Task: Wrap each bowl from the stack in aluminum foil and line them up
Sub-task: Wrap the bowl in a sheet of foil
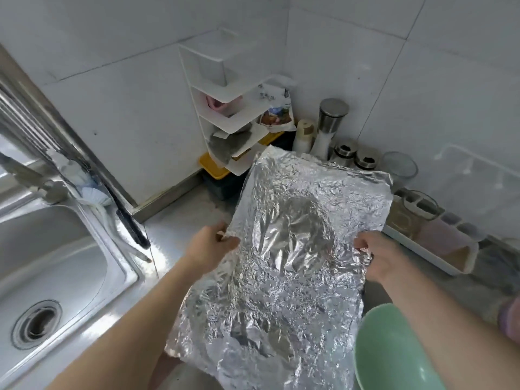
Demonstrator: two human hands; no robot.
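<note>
Beside the stainless steel sink [56, 263], over the grey counter [180, 220], left hand [209, 243] and right hand [385, 257] are pinching opposite edges of the crumpled silver aluminium foil sheet [281, 249], best pulled taut and centred over the pale green bowl [394, 347] sitting near right.

White tiled walls [126, 88], steel sink [56, 249], corner shelf [225, 88].

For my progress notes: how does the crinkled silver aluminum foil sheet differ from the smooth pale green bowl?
The foil sheet is creased and silver; the green bowl is smooth. The left hand and right hand pinch the foil edges; no hand holds the bowl. Both are right of the sink.
</note>
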